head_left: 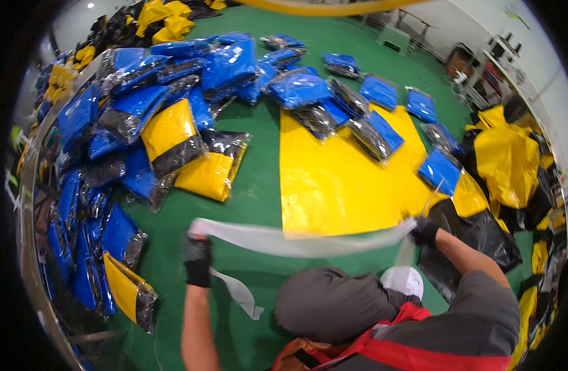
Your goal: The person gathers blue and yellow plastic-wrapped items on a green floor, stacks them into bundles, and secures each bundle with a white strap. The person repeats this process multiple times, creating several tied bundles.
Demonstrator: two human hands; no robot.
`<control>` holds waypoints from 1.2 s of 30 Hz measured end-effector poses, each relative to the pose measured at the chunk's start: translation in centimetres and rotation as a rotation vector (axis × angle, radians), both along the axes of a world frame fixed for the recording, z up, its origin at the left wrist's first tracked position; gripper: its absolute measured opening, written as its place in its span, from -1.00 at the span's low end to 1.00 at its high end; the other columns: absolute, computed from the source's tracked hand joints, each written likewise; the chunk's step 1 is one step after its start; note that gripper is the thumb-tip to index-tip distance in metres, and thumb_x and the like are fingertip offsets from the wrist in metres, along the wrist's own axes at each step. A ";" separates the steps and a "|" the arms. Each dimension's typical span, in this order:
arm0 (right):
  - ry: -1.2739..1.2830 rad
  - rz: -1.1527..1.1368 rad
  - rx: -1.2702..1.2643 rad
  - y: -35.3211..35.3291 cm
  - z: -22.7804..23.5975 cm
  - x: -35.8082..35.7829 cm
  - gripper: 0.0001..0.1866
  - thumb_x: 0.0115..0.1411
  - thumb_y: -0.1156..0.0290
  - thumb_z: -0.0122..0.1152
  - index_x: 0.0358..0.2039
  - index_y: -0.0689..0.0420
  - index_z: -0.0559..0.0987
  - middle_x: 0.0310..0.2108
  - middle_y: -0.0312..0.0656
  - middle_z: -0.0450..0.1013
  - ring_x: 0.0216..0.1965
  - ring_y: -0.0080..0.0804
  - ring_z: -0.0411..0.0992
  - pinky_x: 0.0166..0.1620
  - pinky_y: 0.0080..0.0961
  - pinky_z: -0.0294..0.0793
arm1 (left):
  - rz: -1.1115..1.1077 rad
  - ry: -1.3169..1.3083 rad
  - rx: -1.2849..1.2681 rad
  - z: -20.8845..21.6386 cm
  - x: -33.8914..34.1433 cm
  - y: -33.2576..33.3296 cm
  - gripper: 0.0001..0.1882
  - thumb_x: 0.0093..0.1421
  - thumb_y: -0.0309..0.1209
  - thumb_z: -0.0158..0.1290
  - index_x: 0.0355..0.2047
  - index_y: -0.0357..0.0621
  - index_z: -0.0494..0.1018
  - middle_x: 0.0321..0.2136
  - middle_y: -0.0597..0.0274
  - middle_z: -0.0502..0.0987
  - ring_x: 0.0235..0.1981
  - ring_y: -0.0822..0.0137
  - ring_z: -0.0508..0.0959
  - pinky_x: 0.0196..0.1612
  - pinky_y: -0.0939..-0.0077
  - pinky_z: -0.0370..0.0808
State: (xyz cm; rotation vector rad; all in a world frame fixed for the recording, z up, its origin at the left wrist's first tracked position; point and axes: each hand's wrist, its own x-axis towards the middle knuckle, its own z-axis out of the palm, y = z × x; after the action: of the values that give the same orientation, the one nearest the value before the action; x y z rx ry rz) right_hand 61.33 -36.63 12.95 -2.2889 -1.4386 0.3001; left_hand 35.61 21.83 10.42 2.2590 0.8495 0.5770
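A long, whitish, see-through strip (309, 240) is stretched between my two black-gloved hands, a little above the green floor. My left hand (198, 260) is closed on its left end, with a loose tail hanging down beside the wrist. My right hand (425, 231) grips the other end, and another piece drops below that hand. A yellow sheet (333, 185) lies flat on the floor just beyond the strip. Several blue packs in clear plastic (383, 93) lie on the sheet's far part and around it. The strip is partly blurred by motion.
Blue plastic-wrapped packs (228, 65) are heaped at the left and far left, with yellow packs (169, 133) among them. Crumpled yellow and black sheeting (507, 164) piles up at the right. A black sheet (476, 241) lies near my right arm. Shelving (513, 77) stands far right.
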 end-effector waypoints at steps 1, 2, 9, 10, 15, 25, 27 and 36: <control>-0.013 -0.299 -0.062 5.1 2.4 3.1 -0.81 0.10 0.30 -0.03 -0.36 0.06 0.53 -0.54 -0.08 0.47 -0.42 -0.10 0.44 -0.33 -0.29 0.41 | -0.058 0.007 0.515 0.7 -1.8 5.3 -0.75 0.21 -0.29 -0.11 -0.24 -0.20 0.40 -0.42 -0.03 0.48 -0.44 0.04 0.48 -0.40 0.25 0.42; -0.021 -0.598 -0.127 9.6 5.1 5.0 -0.80 0.08 0.30 0.00 -0.34 0.07 0.52 -0.50 -0.07 0.48 -0.41 -0.09 0.45 -0.32 -0.25 0.43 | 0.040 -0.011 1.074 1.5 -3.6 10.6 -0.83 0.23 -0.38 -0.17 -0.27 -0.13 0.39 -0.39 -0.03 0.47 -0.44 -0.01 0.47 -0.42 0.25 0.43; -0.176 -0.531 -0.235 18.0 5.0 16.8 -0.60 0.01 0.01 0.10 -0.38 0.10 0.56 -0.45 0.00 0.49 -0.44 -0.08 0.46 -0.36 -0.29 0.43 | 0.518 0.825 0.951 27.5 -27.8 35.0 -0.62 0.29 -0.27 -0.21 -0.02 -0.28 0.32 -0.11 0.01 0.44 -0.09 0.12 0.43 -0.04 0.37 0.36; 0.110 -0.519 -0.285 18.8 6.7 18.3 -0.65 0.02 0.08 0.10 -0.35 0.10 0.56 -0.48 -0.07 0.49 -0.48 -0.19 0.45 -0.38 -0.36 0.43 | 0.590 0.910 0.860 30.2 -27.6 34.7 -0.62 0.28 -0.26 -0.20 -0.02 -0.28 0.32 -0.11 0.01 0.44 -0.10 0.12 0.43 -0.04 0.37 0.36; 0.388 -0.455 0.069 20.1 12.3 28.6 -0.85 0.05 0.45 0.09 -0.33 0.13 0.53 -0.51 -0.28 0.44 -0.46 -0.53 0.39 -0.36 -0.60 0.38 | 0.602 0.904 0.663 25.8 -29.1 34.3 -0.62 0.27 -0.25 -0.18 -0.05 -0.28 0.35 -0.13 0.02 0.45 -0.11 0.14 0.43 -0.04 0.37 0.35; -0.563 -1.141 -0.623 6.5 22.9 29.3 -0.60 0.05 0.06 0.12 -0.23 0.10 0.53 -0.27 0.09 0.46 -0.20 0.03 0.41 -0.19 -0.20 0.38 | 0.420 0.786 0.308 5.4 -21.5 36.5 -0.62 0.23 -0.24 -0.13 -0.09 -0.28 0.39 -0.16 0.03 0.48 -0.13 0.16 0.44 -0.05 0.37 0.35; -0.645 -1.231 -0.653 2.5 24.2 27.6 -0.58 0.05 0.05 0.12 -0.20 0.10 0.51 -0.23 0.08 0.43 -0.16 0.01 0.37 -0.15 -0.21 0.35 | 0.384 0.737 0.269 2.8 -19.8 37.6 -0.62 0.22 -0.23 -0.12 -0.10 -0.28 0.40 -0.17 0.03 0.48 -0.14 0.17 0.45 -0.05 0.37 0.34; -1.332 -1.115 -0.406 4.1 39.0 21.9 -0.47 0.05 0.04 0.12 -0.04 0.11 0.41 -0.05 0.04 0.31 0.02 -0.06 0.21 0.03 -0.24 0.20 | 0.248 0.371 0.015 -4.1 -17.9 44.3 -0.61 0.19 -0.22 -0.08 -0.14 -0.28 0.45 -0.20 0.04 0.50 -0.16 0.19 0.46 -0.05 0.37 0.34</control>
State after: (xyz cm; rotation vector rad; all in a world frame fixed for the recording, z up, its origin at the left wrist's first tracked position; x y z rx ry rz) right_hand 83.21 -32.58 51.95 -3.3043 -0.1021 -1.6008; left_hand 17.68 66.13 6.32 2.3272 1.3249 0.2709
